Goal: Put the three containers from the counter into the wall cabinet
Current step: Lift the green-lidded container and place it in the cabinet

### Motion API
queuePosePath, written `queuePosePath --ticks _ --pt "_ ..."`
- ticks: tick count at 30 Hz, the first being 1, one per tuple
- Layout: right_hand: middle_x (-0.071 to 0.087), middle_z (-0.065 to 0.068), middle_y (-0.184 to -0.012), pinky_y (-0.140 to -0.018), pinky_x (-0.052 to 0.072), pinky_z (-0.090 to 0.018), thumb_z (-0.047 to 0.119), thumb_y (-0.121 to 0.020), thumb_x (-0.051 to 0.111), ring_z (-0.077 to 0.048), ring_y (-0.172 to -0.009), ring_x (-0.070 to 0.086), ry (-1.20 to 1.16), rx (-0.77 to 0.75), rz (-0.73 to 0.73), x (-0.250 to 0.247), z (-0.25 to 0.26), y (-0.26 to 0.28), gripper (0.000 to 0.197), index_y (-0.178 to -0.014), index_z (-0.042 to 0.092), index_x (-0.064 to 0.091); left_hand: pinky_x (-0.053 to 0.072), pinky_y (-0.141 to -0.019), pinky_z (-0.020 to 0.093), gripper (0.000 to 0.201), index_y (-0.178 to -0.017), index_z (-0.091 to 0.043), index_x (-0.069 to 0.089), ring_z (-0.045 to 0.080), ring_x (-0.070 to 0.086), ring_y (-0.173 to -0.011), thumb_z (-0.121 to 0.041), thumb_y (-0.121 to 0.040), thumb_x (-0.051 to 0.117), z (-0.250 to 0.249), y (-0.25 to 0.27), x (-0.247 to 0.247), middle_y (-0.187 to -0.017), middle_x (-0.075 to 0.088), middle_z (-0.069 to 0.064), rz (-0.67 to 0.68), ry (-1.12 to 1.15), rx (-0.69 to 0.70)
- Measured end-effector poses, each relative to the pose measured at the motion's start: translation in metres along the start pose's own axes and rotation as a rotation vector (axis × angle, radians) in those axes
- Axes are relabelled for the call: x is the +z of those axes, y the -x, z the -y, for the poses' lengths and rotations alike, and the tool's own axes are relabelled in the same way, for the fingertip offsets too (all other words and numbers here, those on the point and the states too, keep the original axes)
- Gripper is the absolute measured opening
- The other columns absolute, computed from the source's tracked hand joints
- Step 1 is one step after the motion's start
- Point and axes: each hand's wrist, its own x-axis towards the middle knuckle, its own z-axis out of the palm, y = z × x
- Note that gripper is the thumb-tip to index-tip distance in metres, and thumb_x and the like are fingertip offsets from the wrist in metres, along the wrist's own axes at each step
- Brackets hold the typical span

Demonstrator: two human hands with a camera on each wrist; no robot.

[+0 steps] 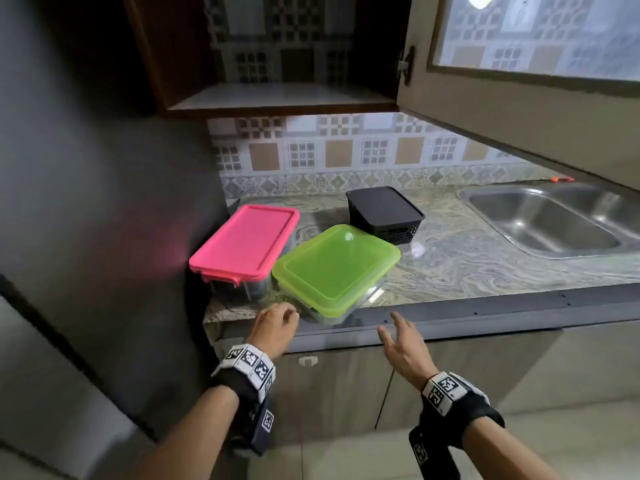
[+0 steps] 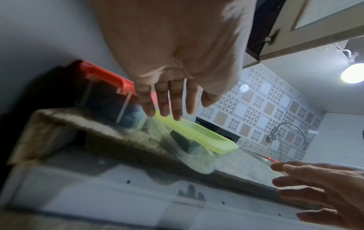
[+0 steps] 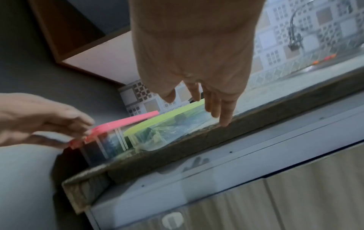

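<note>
Both hands empty w/ fingers spread, left hand (image 1: 275, 325) & right hand (image 1: 401, 344) flanking the near edge of the green-lidded container (image 1: 336, 268), prob. lining up a two-handed lift.

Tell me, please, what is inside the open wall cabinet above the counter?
The wall cabinet shows only a bare pale shelf and a patterned back wall. No container is on the visible shelf; anything higher up is cut off by the frame.
</note>
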Motion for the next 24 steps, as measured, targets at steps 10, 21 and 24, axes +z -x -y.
queuePosePath --ticks 10,21,24 --pt "0.046 -0.017 -0.146 -0.113 0.036 -0.045 0.045 -0.092 0.043 -0.033 -0.134 0.043 -0.415 0.104 -0.221 0.045 0.041 -0.112 0.067 -0.144 0.006 0.032 0.041 -0.102 0.040 0.034 -0.119 -0.006 0.057 0.031 0.054 -0.116 -0.026 -0.092 0.051 0.005 -0.193 0.031 -0.125 0.058 0.018 0.024 -0.162 0.045" --pt "0.043 -0.018 -0.151 -0.110 0.040 -0.051 0.063 -0.085 0.036 -0.036 -0.130 0.049 -0.536 0.268 -0.261 0.079 0.038 -0.142 0.091 -0.152 0.026 -0.013 0.018 -0.120 0.054 0.064 -0.150 -0.032 0.015 0.035 0.019 -0.147 -0.047 -0.093 0.041 0.016 -0.264 0.064 -0.160 0.020 0.014 0.319 -0.155 -0.186" --pt "0.047 -0.020 -0.148 -0.109 0.041 -0.050 0.057 -0.087 0.036 -0.037 -0.126 0.052 -0.573 0.297 -0.257 0.076 0.039 -0.143 0.088 -0.155 0.017 -0.003 0.017 -0.120 0.053 0.065 -0.150 -0.034 0.013 0.033 0.018 -0.148 -0.051 -0.093 0.040 0.013 -0.260 0.060 -0.161 0.020 0.009 0.337 -0.183 -0.198"
